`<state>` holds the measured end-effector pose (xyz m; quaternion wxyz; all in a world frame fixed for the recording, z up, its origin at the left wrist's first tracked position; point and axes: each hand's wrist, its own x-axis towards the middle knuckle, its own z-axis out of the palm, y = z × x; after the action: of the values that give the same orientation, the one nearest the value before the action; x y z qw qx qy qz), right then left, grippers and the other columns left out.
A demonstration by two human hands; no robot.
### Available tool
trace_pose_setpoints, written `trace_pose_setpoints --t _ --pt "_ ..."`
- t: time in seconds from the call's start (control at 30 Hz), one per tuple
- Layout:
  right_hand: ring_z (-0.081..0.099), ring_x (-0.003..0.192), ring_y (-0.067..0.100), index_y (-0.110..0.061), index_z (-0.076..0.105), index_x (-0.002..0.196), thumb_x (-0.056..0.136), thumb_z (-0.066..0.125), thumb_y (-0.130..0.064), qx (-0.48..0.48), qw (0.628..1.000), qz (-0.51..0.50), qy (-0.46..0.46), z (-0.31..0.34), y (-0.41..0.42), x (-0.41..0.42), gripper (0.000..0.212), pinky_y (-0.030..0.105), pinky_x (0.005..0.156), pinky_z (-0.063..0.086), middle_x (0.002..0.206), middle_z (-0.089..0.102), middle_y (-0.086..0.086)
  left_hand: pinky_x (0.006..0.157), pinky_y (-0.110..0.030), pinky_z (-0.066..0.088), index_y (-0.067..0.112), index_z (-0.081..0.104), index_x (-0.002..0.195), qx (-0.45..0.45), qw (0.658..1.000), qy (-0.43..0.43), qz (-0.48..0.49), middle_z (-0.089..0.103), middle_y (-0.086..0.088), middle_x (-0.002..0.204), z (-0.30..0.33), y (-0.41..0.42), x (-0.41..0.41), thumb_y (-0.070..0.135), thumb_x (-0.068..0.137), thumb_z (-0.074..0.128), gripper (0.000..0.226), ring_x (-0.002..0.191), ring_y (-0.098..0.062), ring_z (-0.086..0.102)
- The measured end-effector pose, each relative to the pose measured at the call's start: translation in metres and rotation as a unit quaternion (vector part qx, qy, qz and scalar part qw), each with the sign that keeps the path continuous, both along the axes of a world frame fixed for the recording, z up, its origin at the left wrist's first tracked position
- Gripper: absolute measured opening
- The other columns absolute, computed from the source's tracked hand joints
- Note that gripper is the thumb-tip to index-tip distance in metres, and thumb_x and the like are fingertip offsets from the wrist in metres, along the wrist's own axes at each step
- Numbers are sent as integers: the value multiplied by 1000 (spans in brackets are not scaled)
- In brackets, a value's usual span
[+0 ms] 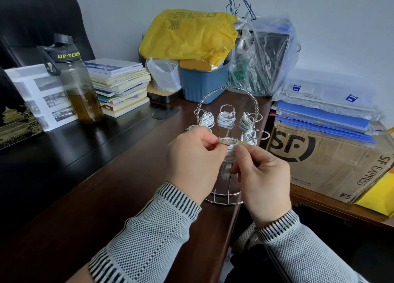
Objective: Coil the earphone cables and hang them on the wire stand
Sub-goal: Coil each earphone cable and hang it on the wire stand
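White coils [226,120] already hang on several hooks of the stand [227,95] at the desk's [132,176] right edge, while left hand [193,161] and right hand [263,180] pinch another coil [229,147] at the front hook, apparently not yet released.

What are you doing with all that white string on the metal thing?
Those are earphone cables. A person is hanging a coiled cable on the front hook of a wire stand on the desk. The left hand pinches the hook's wire loop, and the right hand pinches the coil beside it. Several other coils already hang on the hooks behind.
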<state>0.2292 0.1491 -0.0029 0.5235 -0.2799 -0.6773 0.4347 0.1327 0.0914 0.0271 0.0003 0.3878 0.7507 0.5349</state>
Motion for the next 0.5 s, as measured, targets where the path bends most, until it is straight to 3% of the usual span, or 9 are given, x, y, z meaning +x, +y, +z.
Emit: trace_pose_setpoints --t 0.2,0.3,0.5 --pt "51 41 -1 -19 70 77 94 57 -19 -15 1000 2 7 0 2 1 22 11 45 39 49 59 -9 70 -36 60 30 69 75 22 998 -44 -35 71 11 70 -7 1 -4 26 80 75 9 67 -6 69" --pt "51 41 1 -23 70 78 94 58 -21 -22 1000 2 7 0 3 1 20 12 46 40 48 59 -7 74 -35 60 26 74 83 -1 998 -6 -57 73 11 72 -6 -3 -8 23 82 72 4 69 -3 70" --pt "54 41 2 -15 72 82 93 60 -19 -32 999 5 9 -1 3 1 17 13 46 42 49 60 -5 67 -34 58 23 73 77 -3 998 60 -22 68 14 62 -4 -3 -11 27 83 73 7 62 -6 66"
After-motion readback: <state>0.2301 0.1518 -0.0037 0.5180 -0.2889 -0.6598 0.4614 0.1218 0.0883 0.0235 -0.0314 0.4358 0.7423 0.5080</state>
